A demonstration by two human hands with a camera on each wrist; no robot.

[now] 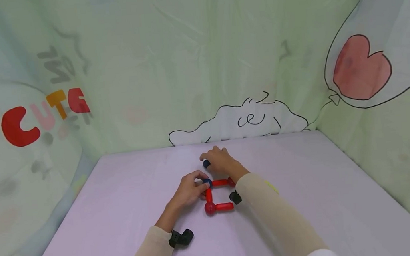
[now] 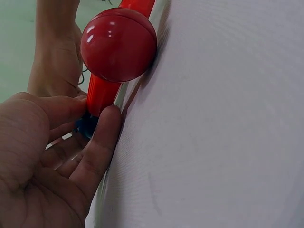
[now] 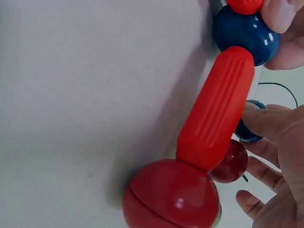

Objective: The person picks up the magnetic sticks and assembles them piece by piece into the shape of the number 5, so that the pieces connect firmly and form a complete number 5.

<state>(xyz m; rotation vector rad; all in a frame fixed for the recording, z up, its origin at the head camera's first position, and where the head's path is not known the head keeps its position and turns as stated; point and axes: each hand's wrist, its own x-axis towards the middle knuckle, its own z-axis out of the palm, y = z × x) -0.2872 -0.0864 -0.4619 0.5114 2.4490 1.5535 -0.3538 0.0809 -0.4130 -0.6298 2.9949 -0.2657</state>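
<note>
A three-sided frame of red rods and balls lies on the table. At its far left corner my left hand (image 1: 189, 189) pinches a blue ball (image 3: 247, 33), which joins two red rods (image 3: 216, 107). A red ball (image 2: 118, 45) forms the near corner, with another red rod (image 1: 224, 207) running right from it. Beyond the frame, my right hand (image 1: 220, 161) holds a separate dark blue ball (image 1: 206, 164) between thumb and fingers. The right wrist partly covers the frame's far right red ball (image 1: 231, 181). Near the right fingers, the right wrist view shows a smaller-looking red ball (image 3: 231, 161).
A yellow strip (image 1: 272, 186) shows from behind the right sleeve. Black wrist cameras sit on the left wrist (image 1: 181, 238) and right wrist (image 1: 236, 198). The pale table (image 1: 124, 206) meets a printed curtain (image 1: 133, 89) at the back and sides.
</note>
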